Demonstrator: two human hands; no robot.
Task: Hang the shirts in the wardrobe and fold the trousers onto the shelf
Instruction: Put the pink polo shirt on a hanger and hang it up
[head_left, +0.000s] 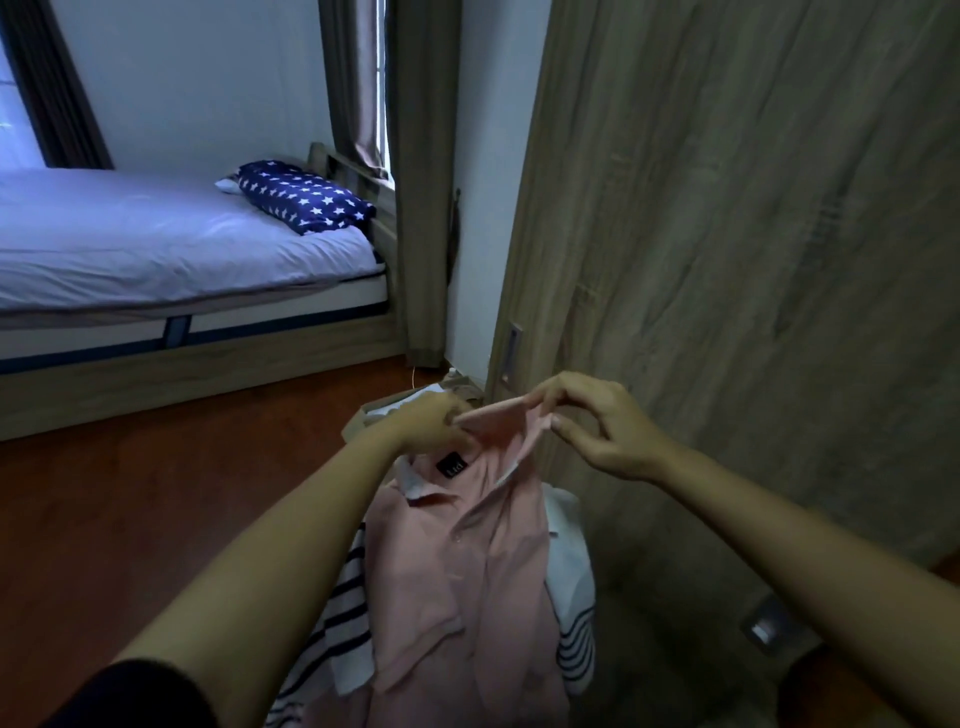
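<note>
I hold a pink polo shirt (467, 571) up in front of me by its collar. My left hand (426, 423) grips the collar's left side, just above a black neck label (451, 464). My right hand (597, 426) pinches the collar's right side between thumb and fingers. The shirt hangs down from both hands with its button placket facing me. Behind it lies a white garment with dark stripes (332, 623), showing on both sides of the pink shirt. The wooden wardrobe door (727, 234) stands right behind my hands.
A bed (156, 244) with a white sheet and a star-patterned blue pillow (306, 197) stands at the left. A grey curtain (421, 182) hangs by the wall. A cardboard box (374, 415) sits on the reddish wood floor (156, 519) behind my left hand.
</note>
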